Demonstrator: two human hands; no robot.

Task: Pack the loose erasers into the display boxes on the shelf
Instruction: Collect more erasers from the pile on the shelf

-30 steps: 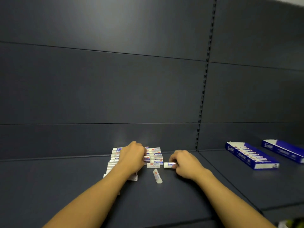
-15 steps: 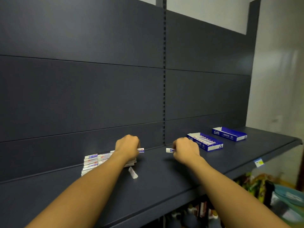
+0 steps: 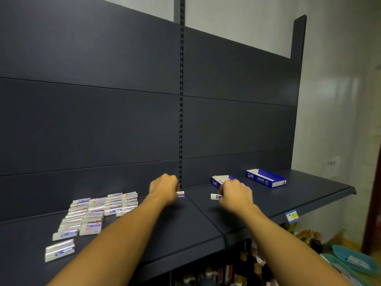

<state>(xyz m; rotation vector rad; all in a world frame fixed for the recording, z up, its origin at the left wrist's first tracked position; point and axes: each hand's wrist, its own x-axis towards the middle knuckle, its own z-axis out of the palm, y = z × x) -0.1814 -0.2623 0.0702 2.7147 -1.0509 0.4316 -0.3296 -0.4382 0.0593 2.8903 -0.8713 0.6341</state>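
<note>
Several loose white erasers (image 3: 97, 211) in blue and red sleeves lie in rows on the left part of the dark shelf (image 3: 185, 234). My left hand (image 3: 165, 187) grips one eraser (image 3: 181, 194), whose end sticks out to the right. My right hand (image 3: 235, 196) grips another eraser (image 3: 215, 196), its white end pointing left. Right behind my right hand stands a blue display box (image 3: 218, 180) holding erasers, partly hidden by the hand. A second blue display box (image 3: 266, 177) stands further right; I see nothing in the part of it that shows.
One eraser (image 3: 59, 250) lies apart near the shelf's front left. A blue price tag (image 3: 291, 216) hangs on the shelf's front edge. Bottles (image 3: 243, 267) stand on the level below, and teal trays (image 3: 354, 259) lie at the bottom right.
Both hands have moved right, away from the eraser pile toward the boxes, each carrying an eraser. My view has swung right, so the pile now lies to the left.
</note>
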